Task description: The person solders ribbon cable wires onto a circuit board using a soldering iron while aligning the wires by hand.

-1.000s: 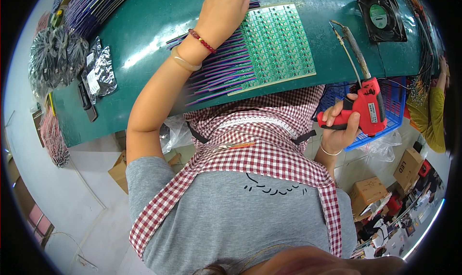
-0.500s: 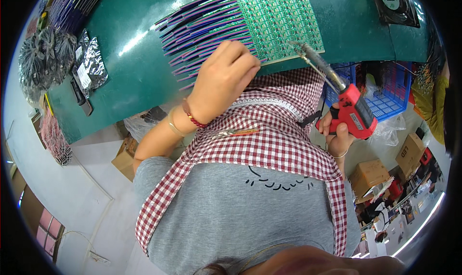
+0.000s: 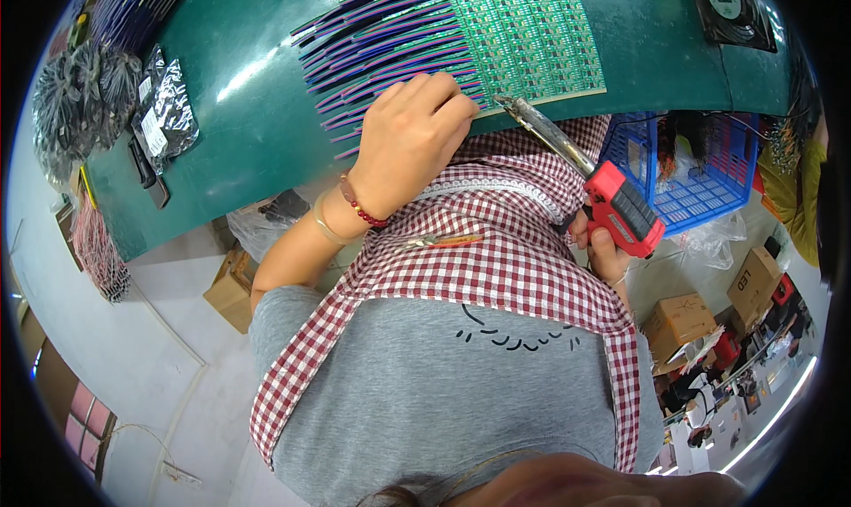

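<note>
Green table (image 3: 239,144) across the top of the frame. At upper left, one bundle of dark blue-purple wires (image 3: 133,15), strands too crowded to count; beneath, grey bagged bundles (image 3: 62,108), overlapping and not countable, then one silvery bag (image 3: 173,108), one black-handled cutter (image 3: 144,170) and one bundle of red-and-white wires (image 3: 99,254). Farther down, one cardboard box (image 3: 232,292).

At upper centre, on the table, rows of coloured wires (image 3: 381,55) leading right to one green circuit-board panel (image 3: 532,33); dozens of wires, exact count unclear. Judged light, flexible and easily bent; best pinched gently near the panel. Over the lowest wires, left hand (image 3: 409,139) with fingers curled in; cannot tell whether closed on a wire, with tips hidden.

For the panel: probably light, thin, stiff and fragile; best gripped along the edges.

Right of centre, right hand (image 3: 605,254) with fingers wrapped around one red soldering gun (image 3: 622,210), metal tip just beside the left fingers. Likely heavier, possibly hot in front; hold only by the handle. At right, two brown cartons (image 3: 681,321), one blue basket (image 3: 709,201), one black fan (image 3: 725,0).
</note>
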A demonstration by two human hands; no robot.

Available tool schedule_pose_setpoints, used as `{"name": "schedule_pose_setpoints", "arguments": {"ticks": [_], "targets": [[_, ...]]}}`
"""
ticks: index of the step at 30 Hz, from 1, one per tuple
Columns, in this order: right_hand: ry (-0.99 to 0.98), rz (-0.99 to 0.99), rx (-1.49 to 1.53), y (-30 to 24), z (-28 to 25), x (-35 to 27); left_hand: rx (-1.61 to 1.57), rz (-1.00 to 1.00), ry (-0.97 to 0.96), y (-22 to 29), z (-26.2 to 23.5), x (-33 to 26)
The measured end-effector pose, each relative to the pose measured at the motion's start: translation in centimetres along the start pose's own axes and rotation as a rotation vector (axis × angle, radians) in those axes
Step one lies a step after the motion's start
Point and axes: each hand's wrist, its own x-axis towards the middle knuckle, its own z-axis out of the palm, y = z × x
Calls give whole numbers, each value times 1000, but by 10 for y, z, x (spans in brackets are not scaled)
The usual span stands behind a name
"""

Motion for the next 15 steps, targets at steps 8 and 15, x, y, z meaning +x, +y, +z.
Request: {"name": "schedule_pose_setpoints", "arguments": {"ticks": [8, 15], "targets": [[12, -69, -295, 14, -12, -1, -3, -19, -22, -2, -1, 3], [50, -117, -280, 14, -10, -4, -20, -15, -14, -1, -1, 3]]}}
